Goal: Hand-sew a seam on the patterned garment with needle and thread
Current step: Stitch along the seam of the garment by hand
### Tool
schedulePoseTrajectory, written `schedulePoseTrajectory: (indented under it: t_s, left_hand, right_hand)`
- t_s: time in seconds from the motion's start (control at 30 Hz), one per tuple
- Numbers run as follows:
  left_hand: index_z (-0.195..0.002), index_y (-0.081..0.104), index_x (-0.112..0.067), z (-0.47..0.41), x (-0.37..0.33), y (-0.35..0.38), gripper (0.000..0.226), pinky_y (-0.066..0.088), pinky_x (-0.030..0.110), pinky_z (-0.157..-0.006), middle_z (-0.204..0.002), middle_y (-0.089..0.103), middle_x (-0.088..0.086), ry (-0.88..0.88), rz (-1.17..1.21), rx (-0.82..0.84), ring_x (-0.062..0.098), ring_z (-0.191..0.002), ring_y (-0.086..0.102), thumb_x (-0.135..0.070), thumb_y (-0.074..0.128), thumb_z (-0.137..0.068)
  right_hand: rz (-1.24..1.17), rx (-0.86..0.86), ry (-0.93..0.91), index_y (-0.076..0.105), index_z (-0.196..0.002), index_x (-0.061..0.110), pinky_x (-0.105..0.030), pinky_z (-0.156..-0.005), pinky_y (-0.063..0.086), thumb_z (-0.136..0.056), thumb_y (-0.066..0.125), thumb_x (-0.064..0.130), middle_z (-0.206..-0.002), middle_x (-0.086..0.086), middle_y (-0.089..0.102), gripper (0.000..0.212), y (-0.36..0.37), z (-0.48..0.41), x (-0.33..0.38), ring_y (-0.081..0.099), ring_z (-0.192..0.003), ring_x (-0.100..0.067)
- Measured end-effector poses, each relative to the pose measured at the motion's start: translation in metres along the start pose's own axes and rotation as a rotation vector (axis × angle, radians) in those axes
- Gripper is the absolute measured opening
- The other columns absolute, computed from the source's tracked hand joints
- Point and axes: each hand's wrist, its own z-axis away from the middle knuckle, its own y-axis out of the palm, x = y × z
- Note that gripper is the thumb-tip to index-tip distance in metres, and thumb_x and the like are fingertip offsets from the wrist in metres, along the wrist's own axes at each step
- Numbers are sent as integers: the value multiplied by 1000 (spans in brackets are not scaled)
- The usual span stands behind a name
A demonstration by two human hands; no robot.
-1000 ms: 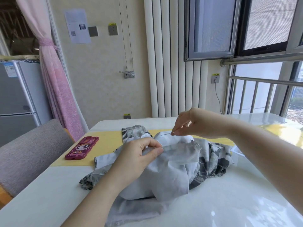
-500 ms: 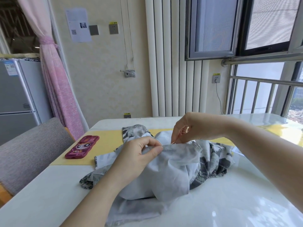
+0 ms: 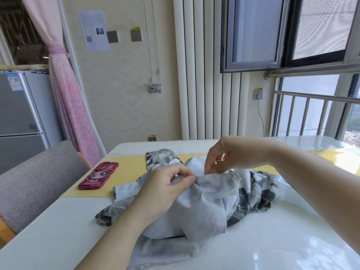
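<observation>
The patterned garment [image 3: 206, 207], grey and white, lies bunched on the white table [image 3: 272, 240] with its pale inside facing up. My left hand [image 3: 169, 188] pinches a fold of the cloth near the seam, thumb against forefinger. My right hand [image 3: 228, 154] is just behind it, fingertips pointing down onto the fabric edge and pinching the needle, which is barely visible. A loop of thin thread [image 3: 220, 159] shows between the fingers of my right hand.
A red phone [image 3: 98, 178] in a cartoon case lies on the yellow runner [image 3: 126, 172] to the left of the garment. A grey chair [image 3: 33, 182] stands at the table's left side. A radiator and a window railing lie beyond the far edge.
My right hand has dropped from above the cloth and moved left, bringing its fingertips down onto the fabric edge beside my left hand. My left hand has kept its pinch on the fold.
</observation>
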Motion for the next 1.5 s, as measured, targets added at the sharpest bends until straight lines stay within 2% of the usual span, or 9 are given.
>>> schedulePoseTrajectory:
  t_s: [0.33, 0.53, 0.63, 0.77, 0.9, 1.07, 1.17, 1.3, 1.5]
  left_hand:
    - [-71, 70, -31, -4, 6, 2, 25, 37, 12, -65, -69, 63, -18, -28, 115, -16, 1, -66, 49, -13, 65, -87]
    - [-72, 69, -27, -8, 9, 6, 21, 33, 12, -56, -60, 53, -10, -14, 168, -82, 6, -57, 42, -14, 65, -87]
    - [-72, 66, -26, -9, 10, 7, 19, 28, 12, -49, -58, 52, -16, -10, 171, -94, 1, -48, 34, -16, 64, -88]
    - [-71, 65, -24, -12, 9, 7, 21, 43, 13, -66, -99, 68, -17, -33, 297, -112, 2, -68, 57, -14, 63, -90]
    - [-75, 56, -12, -11, 4, 6, 20, 45, 9, -79, -104, 71, -7, -52, 316, -97, 3, -91, 62, -4, 54, -93]
    - [-74, 55, -11, -12, 2, 7, 21, 47, 22, -88, -102, 72, -1, -94, 411, -87, 9, -95, 64, -3, 53, -93]
    - [-70, 60, -17, -14, 3, 6, 19, 48, 28, -86, -97, 73, 0, -128, 488, -82, 14, -90, 64, -11, 63, -88]
    - [-67, 66, -20, -16, 2, 7, 13, 49, 25, -64, -74, 69, 4, -230, 660, -44, 16, -68, 60, -18, 65, -80]
    - [-77, 65, -9, -16, 4, 5, 15, 51, 21, -64, -77, 66, 8, -264, 754, 43, 15, -71, 61, -23, 65, -75]
  right_hand:
    - [-26, -135, -60, 73, -84, 30, -10, -59, 47, -84, 64, 8, -82, 10, 71, 24, 12, -6, 13, 62, -67, 1]
    - [-369, -167, -156, 62, -90, 8, -13, -59, 45, -87, 62, 0, -73, 13, 65, 10, 21, -8, 12, 58, -63, 0]
    - [-539, -165, -98, 59, -93, 9, -12, -54, 41, -88, 58, -4, -86, 5, 67, 14, 18, -9, 7, 56, -65, -3]
    - [-589, -107, 87, 62, -96, 15, -21, -62, 45, -91, 59, 6, -101, -6, 68, 11, 6, -9, -9, 59, -68, -9]
    - [-710, -272, 213, 64, -93, 11, -20, -59, 53, -89, 61, 6, -102, -14, 68, 7, -6, -5, -19, 70, -73, -19]
    - [-178, -594, 228, 65, -82, 26, -28, -68, 52, -86, 64, 20, -88, 6, 64, 8, -7, -5, -28, 60, -69, -8]
    - [-49, -813, -67, 64, -85, 29, -16, -67, 41, -83, 67, 18, -90, 12, 58, 12, 2, 2, -13, 53, -70, -3]
    - [284, -650, -551, 68, -96, 18, -20, -77, 47, -80, 70, 21, -97, 4, 57, 16, 32, 12, 10, 56, -83, -11]
    - [550, -716, -701, 70, -89, 13, -34, -67, 48, -81, 68, 17, -91, -4, 62, 9, 49, -3, 9, 56, -75, -24]
